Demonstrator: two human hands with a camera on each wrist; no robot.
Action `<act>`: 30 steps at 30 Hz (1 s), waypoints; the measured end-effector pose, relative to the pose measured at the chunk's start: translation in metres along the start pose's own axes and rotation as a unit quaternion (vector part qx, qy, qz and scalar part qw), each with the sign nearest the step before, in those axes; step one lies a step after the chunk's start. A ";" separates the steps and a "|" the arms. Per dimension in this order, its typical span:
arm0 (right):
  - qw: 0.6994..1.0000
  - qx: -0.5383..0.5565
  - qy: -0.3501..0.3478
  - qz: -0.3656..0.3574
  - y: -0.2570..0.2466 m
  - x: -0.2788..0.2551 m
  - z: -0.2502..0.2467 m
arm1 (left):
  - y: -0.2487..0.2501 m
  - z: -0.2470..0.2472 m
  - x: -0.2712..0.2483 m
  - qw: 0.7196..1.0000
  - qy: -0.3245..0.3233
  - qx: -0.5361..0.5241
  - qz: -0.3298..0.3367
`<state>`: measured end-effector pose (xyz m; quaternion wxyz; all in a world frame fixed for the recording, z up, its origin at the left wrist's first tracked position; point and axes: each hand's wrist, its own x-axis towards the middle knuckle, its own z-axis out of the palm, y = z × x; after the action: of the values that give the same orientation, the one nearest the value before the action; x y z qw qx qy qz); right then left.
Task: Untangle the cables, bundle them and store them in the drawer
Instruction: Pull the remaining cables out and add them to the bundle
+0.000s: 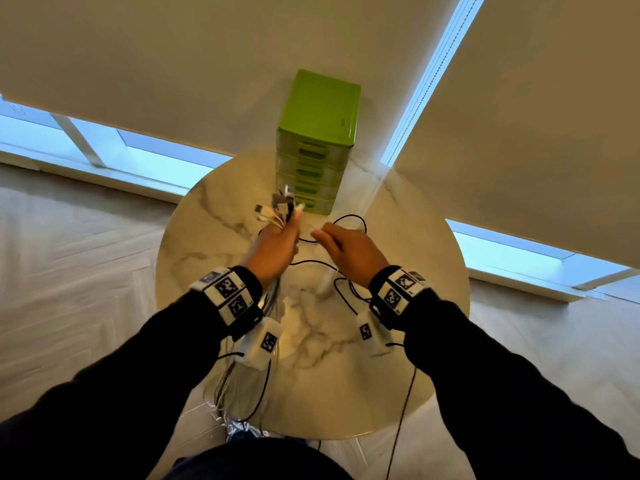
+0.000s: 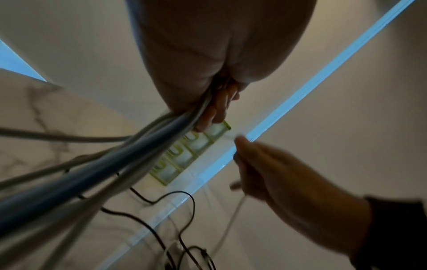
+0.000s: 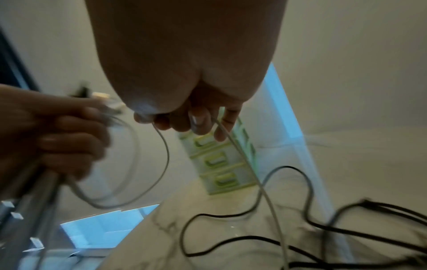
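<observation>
My left hand [image 1: 277, 242] grips a bundle of white and grey cables [image 2: 129, 151]; their plug ends [image 1: 277, 206] fan out above the fist and the long tails hang off the table's near edge. My right hand [image 1: 349, 251], a little to the right, pinches a thin white cable [image 3: 240, 157] that loops back to the left hand. A black cable [image 1: 346, 220] lies in loose curves on the marble table [image 1: 415, 341] under both hands. The green drawer unit [image 1: 317, 143] stands at the far edge with all its drawers closed.
The round table [image 1: 194, 258] sits in a room corner against pale blinds and low windows. Wooden floor surrounds it. More black cable [image 3: 369, 228] trails toward the table's right side, and one strand hangs off the near edge.
</observation>
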<state>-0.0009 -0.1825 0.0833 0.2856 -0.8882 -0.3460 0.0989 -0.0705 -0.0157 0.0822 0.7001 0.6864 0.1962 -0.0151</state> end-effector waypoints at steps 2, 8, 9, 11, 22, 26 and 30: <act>0.997 -0.027 0.021 -0.070 -0.017 0.003 0.003 | -0.007 0.005 0.001 0.999 -0.019 -0.001 -0.046; 0.996 -0.018 -0.061 -0.066 -0.004 -0.018 0.025 | -0.004 0.004 0.002 0.995 0.013 -0.088 -0.044; 0.994 0.001 -0.099 -0.038 0.004 -0.023 0.028 | -0.003 0.003 0.002 0.994 0.027 -0.100 -0.034; 0.989 0.025 -0.144 -0.007 0.022 -0.032 0.032 | -0.002 -0.003 0.005 0.992 0.061 -0.106 -0.019; 0.961 -0.030 -0.225 0.155 0.090 -0.053 0.020 | 0.020 -0.055 0.009 0.970 0.203 -0.130 0.037; 0.962 -0.055 -0.210 0.169 0.098 -0.049 0.010 | 0.023 -0.059 0.007 0.974 0.194 -0.101 0.054; 0.982 -0.012 -0.119 0.144 0.070 -0.037 -0.001 | 0.012 -0.044 0.003 0.983 0.173 0.013 0.063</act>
<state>0.0115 -0.2495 0.0431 0.2150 -0.9138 -0.2474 0.2399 -0.0749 0.0283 0.0939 0.6460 0.6988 0.2707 0.1454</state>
